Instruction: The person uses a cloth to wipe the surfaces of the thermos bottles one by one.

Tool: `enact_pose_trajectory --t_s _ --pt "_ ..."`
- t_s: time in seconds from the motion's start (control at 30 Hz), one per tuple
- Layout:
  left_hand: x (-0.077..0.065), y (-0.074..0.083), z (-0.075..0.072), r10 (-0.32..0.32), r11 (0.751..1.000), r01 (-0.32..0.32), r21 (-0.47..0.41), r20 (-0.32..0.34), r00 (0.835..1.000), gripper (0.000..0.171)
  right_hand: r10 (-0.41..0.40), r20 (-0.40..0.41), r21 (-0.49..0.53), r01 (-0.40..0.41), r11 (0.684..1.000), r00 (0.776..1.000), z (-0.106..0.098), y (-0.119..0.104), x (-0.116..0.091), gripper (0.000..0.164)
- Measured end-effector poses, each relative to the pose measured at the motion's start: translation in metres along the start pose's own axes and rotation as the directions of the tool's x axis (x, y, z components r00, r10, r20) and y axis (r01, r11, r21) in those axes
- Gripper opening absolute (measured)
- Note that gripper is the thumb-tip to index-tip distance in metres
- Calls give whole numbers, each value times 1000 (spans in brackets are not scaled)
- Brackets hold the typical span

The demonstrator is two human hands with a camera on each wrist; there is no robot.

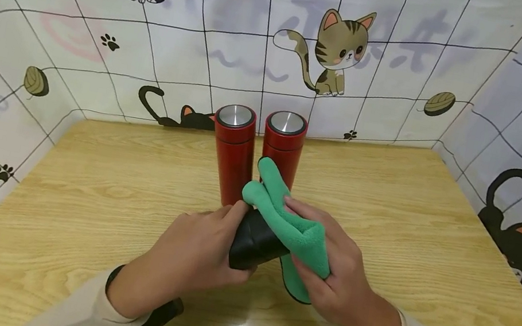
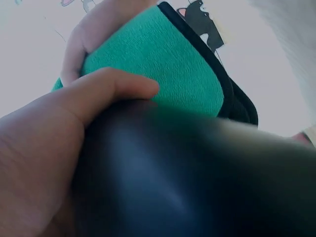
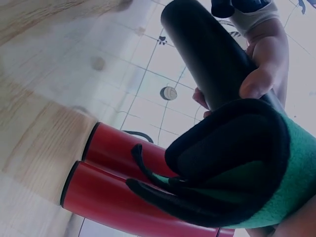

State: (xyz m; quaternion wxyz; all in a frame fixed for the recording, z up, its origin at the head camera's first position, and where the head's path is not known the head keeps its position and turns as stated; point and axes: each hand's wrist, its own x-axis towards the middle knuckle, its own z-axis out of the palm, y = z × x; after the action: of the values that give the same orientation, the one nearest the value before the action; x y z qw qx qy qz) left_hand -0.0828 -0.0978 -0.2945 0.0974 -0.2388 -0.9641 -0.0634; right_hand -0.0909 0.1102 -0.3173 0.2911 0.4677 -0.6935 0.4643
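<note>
Desk [image 1: 106, 176]: open passage noted along left edge and toward back-right corner. Straight route to middle of back edge blocked by two red flasks [image 1: 234, 164], set just beside each other. Back, left and right edges bounded by patterned walls [image 1: 237, 60]. Centre obstructed above by black cylinder [image 1: 257, 242] in left grip [image 1: 196, 246], green cloth [image 1: 288, 230] in right grip [image 1: 345, 265].
</note>
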Motion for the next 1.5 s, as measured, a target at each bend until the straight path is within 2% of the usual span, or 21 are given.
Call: enact_pose_trajectory --t_s 0.13,0.2,0.27,0.33,0.4,0.47,0.6,0.67,0.8,0.83,0.9,0.97,1.03,1.13,1.33,1.4,1.5 --pt "-1 3 -2 10 1000 -9 -30 29 1000 68 57 6 29 -57 998 998 -2 -2 -2 40" --pt "-2 4 -3 11 999 -9 -46 33 999 67 157 23 96 -159 983 987 -5 -3 -4 38" --pt "-4 5 -4 14 997 -11 -73 41 999 67 276 47 184 -280 942 960 -8 -5 -7 36" --pt "-4 7 -5 23 995 -19 -100 38 999 68 385 70 253 -390 885 920 -11 -7 -9 36" --pt "-4 8 -6 28 992 -24 -124 34 999 70 460 79 285 -462 840 885 -13 -9 -10 35" --pt "-4 9 -7 35 989 -32 -142 22 999 71 490 82 301 -490 818 868 -15 -10 -10 33" --pt "-5 9 -9 43 979 -45 -198 -14 999 73 516 97 344 -515 785 851 -16 -11 -8 30" --pt "-5 8 -10 38 969 -45 -241 -33 999 74 538 129 371 -544 753 833 -16 -11 -8 30" --pt "-4 7 -11 17 946 -42 -321 -82 997 78 588 202 429 -611 666 783 -15 -11 -8 30" --pt "-4 7 -12 12 936 -45 -349 -96 995 78 585 220 447 -614 651 780 -14 -10 -8 30" --pt "-3 6 -12 4 911 -56 -410 -127 992 79 580 249 469 -620 628 776 -12 -10 -8 30" --pt "-3 5 -13 -2 873 -74 -482 -156 988 78 566 272 484 -619 618 778 -10 -9 -8 30" --pt "-2 3 -14 -1 825 -103 -555 -183 983 76 554 291 488 -619 615 780 -9 -9 -8 30" --pt "-1 1 -15 11 747 -150 -647 -214 977 75 564 319 486 -643 592 761 -7 -8 -8 31" --pt "1 -3 -18 11 594 -253 -763 -306 952 76 598 389 454 -711 537 701 -2 -5 -11 36" --pt "0 -5 -17 9 552 -301 -778 -356 935 75 612 405 434 -732 525 679 -1 -3 -12 37" --pt "-1 -6 -15 16 492 -387 -780 -437 899 67 636 421 398 -762 511 646 0 0 -12 37"
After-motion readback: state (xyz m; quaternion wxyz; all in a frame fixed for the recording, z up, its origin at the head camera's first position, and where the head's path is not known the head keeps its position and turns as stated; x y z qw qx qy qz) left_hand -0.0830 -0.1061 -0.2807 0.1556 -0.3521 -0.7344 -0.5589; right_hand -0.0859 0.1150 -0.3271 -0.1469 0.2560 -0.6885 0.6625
